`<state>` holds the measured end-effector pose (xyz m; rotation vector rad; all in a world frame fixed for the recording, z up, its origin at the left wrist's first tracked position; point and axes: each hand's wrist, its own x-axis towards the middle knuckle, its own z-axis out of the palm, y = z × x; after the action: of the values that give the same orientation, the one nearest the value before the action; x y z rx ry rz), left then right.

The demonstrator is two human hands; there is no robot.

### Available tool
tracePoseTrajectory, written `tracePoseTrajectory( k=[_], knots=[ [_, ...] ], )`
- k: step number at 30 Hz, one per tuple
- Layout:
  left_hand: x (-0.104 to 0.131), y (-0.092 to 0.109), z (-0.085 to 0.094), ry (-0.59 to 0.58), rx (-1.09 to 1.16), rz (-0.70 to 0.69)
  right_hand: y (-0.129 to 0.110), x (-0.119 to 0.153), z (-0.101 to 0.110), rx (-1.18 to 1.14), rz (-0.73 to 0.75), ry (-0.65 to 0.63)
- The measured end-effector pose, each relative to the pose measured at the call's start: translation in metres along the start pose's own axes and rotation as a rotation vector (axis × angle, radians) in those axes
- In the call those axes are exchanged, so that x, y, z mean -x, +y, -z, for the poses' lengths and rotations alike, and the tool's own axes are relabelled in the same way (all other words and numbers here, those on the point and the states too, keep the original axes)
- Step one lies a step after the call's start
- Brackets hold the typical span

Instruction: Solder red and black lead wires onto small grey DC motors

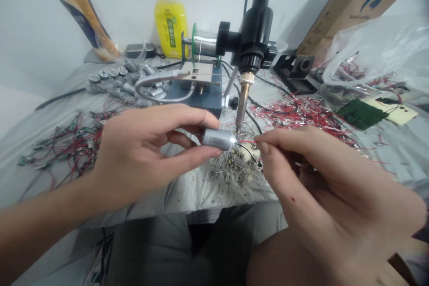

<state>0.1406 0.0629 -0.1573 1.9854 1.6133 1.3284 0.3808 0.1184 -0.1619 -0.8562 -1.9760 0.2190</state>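
Note:
My left hand pinches a small silver cylindrical motor between thumb and fingers, its end turned to the right. My right hand pinches a thin red wire and holds its tip against the motor's end. Directly above that joint hangs the tip of a soldering iron, clamped in a black stand. A spool of solder sits on the blue feeder base behind. Solder scraps litter the table under the motor.
Several silver motors lie at the back left. Red and black wire bundles lie left; red wires lie right. A yellow bottle, an orange bottle, a clear plastic bag and a cardboard box stand around.

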Motion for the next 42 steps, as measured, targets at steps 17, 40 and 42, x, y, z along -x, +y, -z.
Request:
tracePoseTrajectory(
  k=[17,40,42],
  knots=[
    [0.000,0.000,-0.001,0.014,-0.008,0.010,0.003,0.000,0.000,-0.029,-0.011,0.011],
    [-0.002,-0.001,-0.010,0.103,0.067,-0.041,0.006,0.004,-0.005,-0.033,0.000,0.025],
    [-0.002,-0.002,-0.010,0.096,0.061,-0.045,0.006,0.004,-0.006,-0.038,0.006,0.024]
  ],
)
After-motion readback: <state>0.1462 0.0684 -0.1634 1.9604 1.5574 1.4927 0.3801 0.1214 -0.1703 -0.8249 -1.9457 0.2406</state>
